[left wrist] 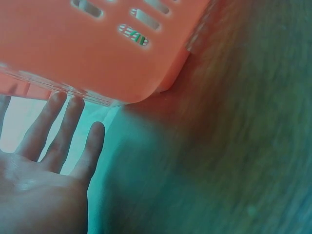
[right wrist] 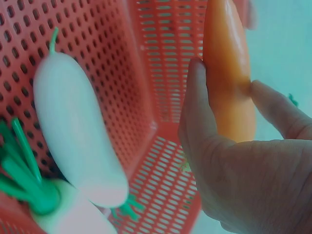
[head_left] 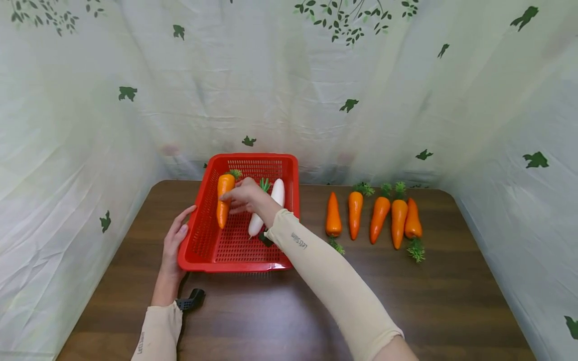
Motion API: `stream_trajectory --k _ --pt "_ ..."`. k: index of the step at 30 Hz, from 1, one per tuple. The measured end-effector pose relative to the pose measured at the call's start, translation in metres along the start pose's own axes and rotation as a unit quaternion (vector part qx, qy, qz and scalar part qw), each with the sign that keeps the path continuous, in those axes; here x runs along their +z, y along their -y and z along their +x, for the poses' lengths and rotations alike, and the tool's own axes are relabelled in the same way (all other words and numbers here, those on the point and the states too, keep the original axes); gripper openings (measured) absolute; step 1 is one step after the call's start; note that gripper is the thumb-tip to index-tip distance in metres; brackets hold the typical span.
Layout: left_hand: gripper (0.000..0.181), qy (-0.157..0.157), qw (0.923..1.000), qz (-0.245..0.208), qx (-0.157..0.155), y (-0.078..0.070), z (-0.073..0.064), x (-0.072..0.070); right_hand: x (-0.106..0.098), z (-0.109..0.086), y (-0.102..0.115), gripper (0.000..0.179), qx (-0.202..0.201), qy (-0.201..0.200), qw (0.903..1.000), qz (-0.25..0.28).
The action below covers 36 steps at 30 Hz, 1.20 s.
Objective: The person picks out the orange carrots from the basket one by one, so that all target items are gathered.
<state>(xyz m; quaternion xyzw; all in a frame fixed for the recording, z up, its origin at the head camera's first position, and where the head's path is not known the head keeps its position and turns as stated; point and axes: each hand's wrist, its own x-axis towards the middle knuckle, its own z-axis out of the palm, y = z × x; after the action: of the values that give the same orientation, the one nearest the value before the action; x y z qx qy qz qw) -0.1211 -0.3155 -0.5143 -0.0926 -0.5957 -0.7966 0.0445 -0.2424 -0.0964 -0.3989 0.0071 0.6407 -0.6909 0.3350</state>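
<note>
My right hand [head_left: 249, 195] pinches an orange carrot [head_left: 225, 186] with a green leafy top, over the left part of a red plastic basket [head_left: 239, 267]. In the right wrist view, thumb and fingers press on both sides of the carrot [right wrist: 226, 78]. White radishes [right wrist: 78, 122] with green tops lie in the basket, partly hidden by my right hand and arm in the head view. On the basket's left side, my left hand [head_left: 173, 245] has its fingertips at the rim; the left wrist view shows straight, spread fingers [left wrist: 58, 141] against the red wall.
Several more carrots [head_left: 354, 213] lie in a row on the brown wooden table [head_left: 253, 321], right of the basket. Some leafy tops point to the back, others to the front. A pale curtain [head_left: 280, 90] with green leaf prints hangs behind and along both sides.
</note>
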Motion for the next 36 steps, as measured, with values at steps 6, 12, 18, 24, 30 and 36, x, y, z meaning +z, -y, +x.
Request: stream_trajectory --k 6,12,18,24,30,36 --pt "0.054 -0.005 1.0 0.003 0.003 0.0 0.0 0.0 -0.01 -0.016 0.01 0.043 -0.016 0.002 0.9997 -0.02" --pt "0.055 -0.007 0.9999 0.011 0.008 0.001 -0.001 -0.001 -0.02 -0.027 0.013 0.057 -0.03 0.001 0.9994 -0.02" --pt "0.055 -0.002 0.9999 0.005 0.015 0.002 -0.001 -0.002 -0.032 -0.037 0.012 0.069 -0.043 -0.008 0.9982 -0.041" --pt "0.054 0.005 0.9999 -0.001 0.012 0.002 0.0 -0.001 -0.051 -0.046 0.013 0.067 -0.049 -0.002 0.9981 -0.038" --pt "0.054 -0.003 1.0 -0.007 0.005 0.002 0.001 -0.002 -0.071 -0.054 0.012 0.067 -0.06 0.002 0.9971 -0.047" --pt "0.055 -0.005 1.0 -0.005 -0.002 0.001 0.0 -0.003 -0.085 -0.063 0.011 0.069 -0.068 -0.013 0.9968 -0.039"
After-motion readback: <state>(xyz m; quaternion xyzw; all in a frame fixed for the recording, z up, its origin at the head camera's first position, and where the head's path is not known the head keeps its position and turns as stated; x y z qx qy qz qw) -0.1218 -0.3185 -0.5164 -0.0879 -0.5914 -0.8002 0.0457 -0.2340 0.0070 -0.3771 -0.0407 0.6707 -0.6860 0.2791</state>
